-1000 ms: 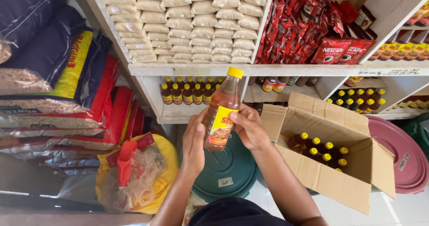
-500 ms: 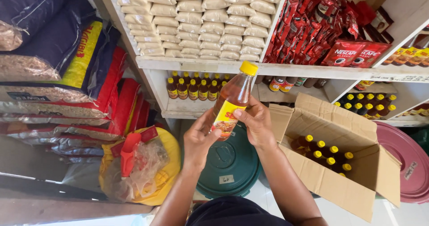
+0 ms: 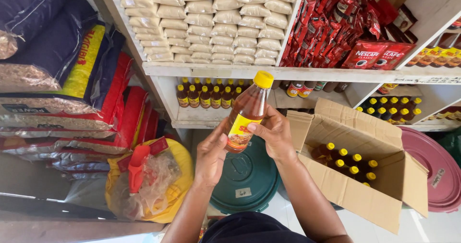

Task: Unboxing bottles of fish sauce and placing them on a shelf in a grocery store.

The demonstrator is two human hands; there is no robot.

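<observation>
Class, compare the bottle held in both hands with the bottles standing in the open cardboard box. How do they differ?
The held bottle is lifted and tilted, in the grip of the left hand and right hand; the boxed bottles stand packed together, untouched. The held bottle shows its whole amber body and yellow label; the boxed bottles show mainly caps inside the cardboard box. Both have yellow caps.

Glossy clear plastic bottle [image 3: 246, 114]; matt brown cardboard box [image 3: 365, 190].
</observation>
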